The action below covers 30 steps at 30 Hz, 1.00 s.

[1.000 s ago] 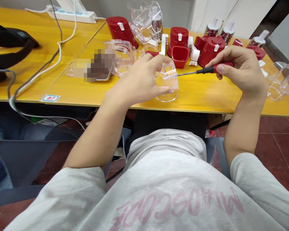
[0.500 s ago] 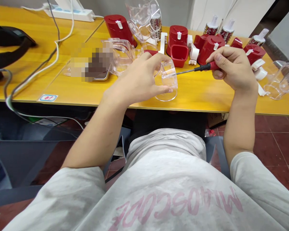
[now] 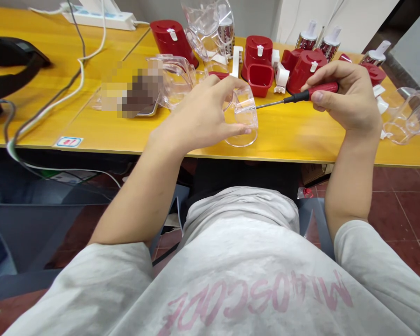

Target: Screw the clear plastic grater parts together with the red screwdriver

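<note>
The left hand (image 3: 201, 116) was clamped around a clear plastic housing (image 3: 243, 119) resting near the table's (image 3: 301, 140) front edge, while the right hand (image 3: 346, 95) gripped a red-handled screwdriver (image 3: 301, 95) whose tip met the housing's side. Bare yellow tabletop lay open between the 2 hands and the front edge, with red housings (image 3: 261, 63) crowding the far edge. A small label (image 3: 69, 141) sat at the front edge, its writing too small to read.

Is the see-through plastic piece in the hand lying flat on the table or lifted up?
Mostly resting. The clear plastic piece touches the table with its round rim, steadied by the left hand, while the screwdriver points into it.
</note>
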Each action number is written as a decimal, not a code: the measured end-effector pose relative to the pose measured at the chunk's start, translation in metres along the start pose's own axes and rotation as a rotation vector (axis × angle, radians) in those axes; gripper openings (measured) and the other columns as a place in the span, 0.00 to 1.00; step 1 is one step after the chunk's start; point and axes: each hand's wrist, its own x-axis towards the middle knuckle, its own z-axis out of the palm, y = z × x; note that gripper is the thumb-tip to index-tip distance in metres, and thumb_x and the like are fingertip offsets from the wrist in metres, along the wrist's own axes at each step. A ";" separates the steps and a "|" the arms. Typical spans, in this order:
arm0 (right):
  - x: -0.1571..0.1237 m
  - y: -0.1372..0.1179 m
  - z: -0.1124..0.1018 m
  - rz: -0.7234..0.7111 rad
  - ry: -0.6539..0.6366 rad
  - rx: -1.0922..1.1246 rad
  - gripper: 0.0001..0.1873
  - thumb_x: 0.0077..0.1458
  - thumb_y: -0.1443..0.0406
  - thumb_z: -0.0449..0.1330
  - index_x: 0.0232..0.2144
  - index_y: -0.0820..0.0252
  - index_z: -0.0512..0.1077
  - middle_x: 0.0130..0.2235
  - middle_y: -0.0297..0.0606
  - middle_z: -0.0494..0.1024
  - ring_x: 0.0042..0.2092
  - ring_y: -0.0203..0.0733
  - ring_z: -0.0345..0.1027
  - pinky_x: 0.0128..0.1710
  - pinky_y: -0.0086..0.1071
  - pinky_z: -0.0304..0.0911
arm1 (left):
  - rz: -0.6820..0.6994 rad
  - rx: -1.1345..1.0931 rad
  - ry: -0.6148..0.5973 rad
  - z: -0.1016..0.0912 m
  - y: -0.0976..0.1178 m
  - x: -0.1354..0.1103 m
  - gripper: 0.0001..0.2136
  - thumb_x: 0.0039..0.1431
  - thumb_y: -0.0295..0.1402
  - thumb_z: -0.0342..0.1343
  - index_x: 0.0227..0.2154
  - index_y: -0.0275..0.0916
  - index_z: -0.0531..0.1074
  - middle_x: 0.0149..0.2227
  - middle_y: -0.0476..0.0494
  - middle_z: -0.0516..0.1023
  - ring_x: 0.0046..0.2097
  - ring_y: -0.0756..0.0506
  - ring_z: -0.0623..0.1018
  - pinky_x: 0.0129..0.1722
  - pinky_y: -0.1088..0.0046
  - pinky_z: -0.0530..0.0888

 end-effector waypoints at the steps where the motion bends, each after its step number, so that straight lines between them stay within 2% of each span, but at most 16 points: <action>1: 0.000 0.000 -0.001 0.007 -0.007 0.005 0.20 0.56 0.37 0.92 0.44 0.31 0.96 0.44 0.30 0.93 0.36 0.53 0.73 0.39 0.54 0.72 | -0.002 -0.001 0.000 0.000 0.000 0.000 0.36 0.61 0.57 0.84 0.71 0.65 0.82 0.68 0.40 0.85 0.75 0.17 0.81 0.81 0.29 0.79; 3: -0.001 0.000 -0.001 0.027 -0.016 0.007 0.21 0.57 0.39 0.93 0.45 0.33 0.97 0.47 0.32 0.94 0.38 0.53 0.72 0.42 0.56 0.75 | -0.006 -0.005 0.000 0.000 0.000 0.000 0.36 0.61 0.56 0.84 0.71 0.65 0.82 0.68 0.40 0.85 0.75 0.17 0.81 0.81 0.29 0.79; 5: -0.002 -0.001 0.000 0.064 -0.040 -0.011 0.21 0.59 0.38 0.92 0.46 0.34 0.96 0.43 0.35 0.93 0.37 0.53 0.70 0.43 0.57 0.75 | -0.006 -0.007 -0.002 0.000 0.001 0.001 0.36 0.61 0.56 0.84 0.71 0.65 0.82 0.69 0.40 0.85 0.75 0.17 0.80 0.81 0.29 0.79; 7: -0.002 -0.003 0.001 0.095 -0.060 -0.005 0.21 0.62 0.35 0.90 0.45 0.34 0.96 0.38 0.35 0.90 0.35 0.52 0.65 0.39 0.55 0.73 | -0.002 -0.002 -0.005 0.000 0.001 0.001 0.36 0.61 0.56 0.83 0.71 0.66 0.82 0.69 0.40 0.85 0.75 0.17 0.81 0.81 0.29 0.78; 10: -0.001 -0.002 0.001 0.133 -0.114 0.036 0.23 0.66 0.32 0.86 0.45 0.35 0.95 0.36 0.34 0.91 0.30 0.46 0.59 0.31 0.48 0.63 | 0.003 0.008 -0.006 0.000 0.001 0.000 0.36 0.61 0.56 0.82 0.71 0.66 0.82 0.69 0.41 0.85 0.75 0.18 0.80 0.81 0.28 0.78; 13: 0.002 0.003 -0.001 0.183 -0.205 0.063 0.30 0.64 0.29 0.87 0.41 0.43 0.94 0.31 0.33 0.87 0.26 0.40 0.55 0.25 0.42 0.47 | -0.001 0.004 -0.006 0.000 -0.001 0.001 0.36 0.62 0.57 0.83 0.71 0.66 0.82 0.70 0.41 0.85 0.76 0.17 0.80 0.81 0.28 0.79; 15: 0.004 0.005 -0.003 0.207 -0.253 0.066 0.33 0.61 0.28 0.88 0.39 0.46 0.93 0.29 0.34 0.83 0.24 0.38 0.55 0.24 0.40 0.42 | 0.001 -0.001 -0.008 0.000 -0.001 0.001 0.36 0.62 0.57 0.83 0.71 0.66 0.82 0.70 0.41 0.85 0.76 0.17 0.80 0.80 0.28 0.78; 19: 0.005 0.007 -0.007 0.220 -0.304 0.061 0.34 0.59 0.28 0.90 0.44 0.46 0.95 0.31 0.36 0.84 0.26 0.39 0.58 0.23 0.39 0.46 | 0.002 -0.019 -0.002 -0.001 0.001 0.001 0.35 0.61 0.56 0.83 0.69 0.65 0.83 0.68 0.41 0.86 0.75 0.16 0.80 0.78 0.28 0.79; 23: 0.003 0.005 -0.008 0.192 -0.331 0.061 0.30 0.64 0.33 0.90 0.46 0.47 0.95 0.34 0.40 0.87 0.28 0.41 0.59 0.23 0.41 0.50 | -0.002 -0.020 0.007 0.000 0.002 0.000 0.35 0.60 0.57 0.83 0.68 0.62 0.84 0.67 0.39 0.85 0.73 0.16 0.81 0.77 0.28 0.78; 27: 0.000 0.005 -0.008 0.090 -0.214 0.055 0.25 0.62 0.41 0.94 0.47 0.44 0.95 0.34 0.35 0.85 0.30 0.42 0.58 0.26 0.43 0.54 | 0.010 -0.012 0.020 0.002 0.001 0.001 0.37 0.62 0.62 0.81 0.70 0.60 0.83 0.65 0.42 0.85 0.71 0.20 0.78 0.77 0.31 0.76; 30: -0.001 0.004 -0.006 0.022 -0.129 0.034 0.24 0.58 0.42 0.96 0.46 0.41 0.95 0.33 0.31 0.84 0.31 0.43 0.59 0.29 0.45 0.57 | 0.014 -0.014 0.020 0.004 -0.001 0.002 0.39 0.62 0.64 0.81 0.71 0.58 0.82 0.64 0.42 0.84 0.69 0.22 0.76 0.77 0.32 0.74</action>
